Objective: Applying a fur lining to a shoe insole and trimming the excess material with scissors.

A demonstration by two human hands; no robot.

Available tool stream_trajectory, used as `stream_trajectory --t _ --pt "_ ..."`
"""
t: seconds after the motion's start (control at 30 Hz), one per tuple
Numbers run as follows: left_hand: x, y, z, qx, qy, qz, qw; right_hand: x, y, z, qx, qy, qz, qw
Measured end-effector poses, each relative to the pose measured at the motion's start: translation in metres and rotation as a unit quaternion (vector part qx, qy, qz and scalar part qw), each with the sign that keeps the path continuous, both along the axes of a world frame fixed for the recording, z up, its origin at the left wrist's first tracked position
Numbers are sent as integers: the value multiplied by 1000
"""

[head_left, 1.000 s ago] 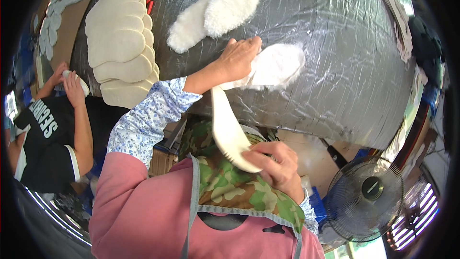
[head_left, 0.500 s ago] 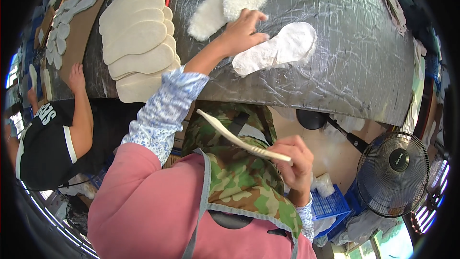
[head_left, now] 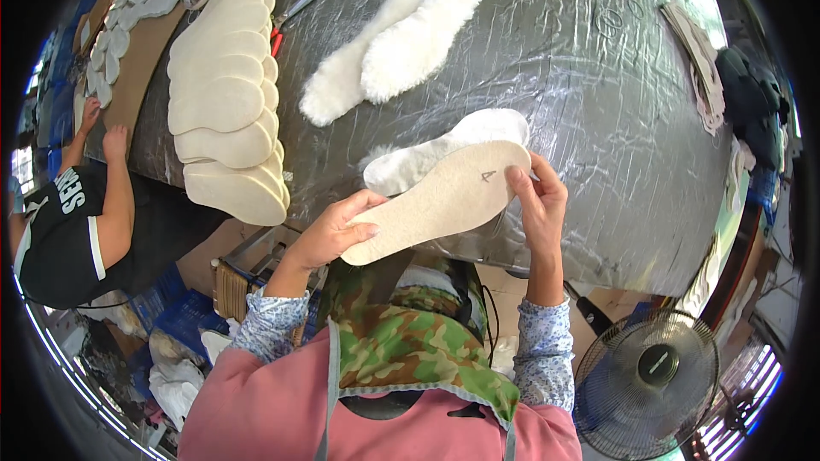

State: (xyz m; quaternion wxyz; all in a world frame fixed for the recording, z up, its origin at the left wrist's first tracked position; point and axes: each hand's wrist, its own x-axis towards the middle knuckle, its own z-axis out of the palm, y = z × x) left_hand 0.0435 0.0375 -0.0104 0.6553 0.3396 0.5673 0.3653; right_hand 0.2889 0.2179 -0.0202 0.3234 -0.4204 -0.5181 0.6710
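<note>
Between my two hands I hold a flat beige felt insole (head_left: 436,201) with a small dark mark near its wide end. My left hand (head_left: 337,226) pinches the narrow end, while my right hand (head_left: 538,196) grips the wide end with the thumb on top. Just behind it, partly covered by it, a white insole (head_left: 491,126) lies on the table with fluff showing at its left edge. Farther back rest two fluffy white insoles, one (head_left: 423,38) overlapping the other (head_left: 329,85).
At left on the grey sheet-covered table (head_left: 598,119) lies a fanned stack of beige insoles (head_left: 218,94), with red-handled scissors (head_left: 290,19) beside it. A co-worker (head_left: 85,222) works at the far left. A black fan (head_left: 653,367) stands at lower right.
My left hand has come back from the fluffy insoles to the beige insole. My right hand has raised that insole over the table edge, turning its flat face up.
</note>
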Motion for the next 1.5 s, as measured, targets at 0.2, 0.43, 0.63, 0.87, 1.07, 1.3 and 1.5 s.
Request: stream_trajectory --t 0.2,0.43,0.63,0.87,1.07,1.3,1.5 --pt "4 39 0 6 119 50 992 -2 47 -50 168 -168 -19 971" --pt "4 57 1 9 182 64 981 5 49 -67 149 -216 -58 963" --pt "2 62 -7 -10 144 95 985 10 54 -73 134 -210 -91 964" --pt "0 63 -4 -25 137 108 984 5 56 -72 138 -218 -75 963" --pt "2 64 -7 -15 162 118 980 0 63 -68 165 -224 -63 959" --pt "2 67 -3 -10 174 100 980 0 63 -69 140 -238 -68 959" --pt "3 66 -6 -28 153 125 980 -1 63 -69 122 -245 -73 959"
